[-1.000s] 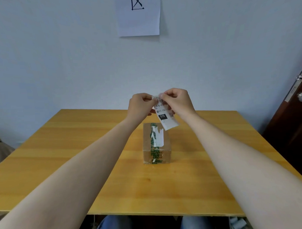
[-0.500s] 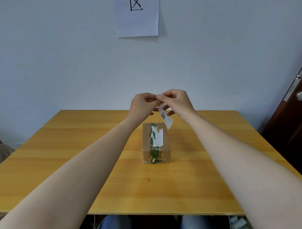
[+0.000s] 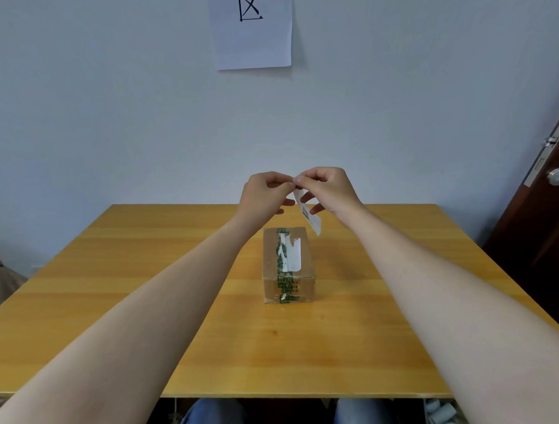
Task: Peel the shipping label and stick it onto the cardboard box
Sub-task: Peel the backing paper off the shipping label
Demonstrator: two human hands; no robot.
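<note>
Pinch on the shipping label (image 3: 310,215), above the cardboard box (image 3: 288,262).
Your left hand (image 3: 265,193) pinches the label's top edge above the box's far end; your right hand (image 3: 328,188) pinches the same edge just beside it. The label hangs tilted over the box's far right corner, not touching it.
</note>
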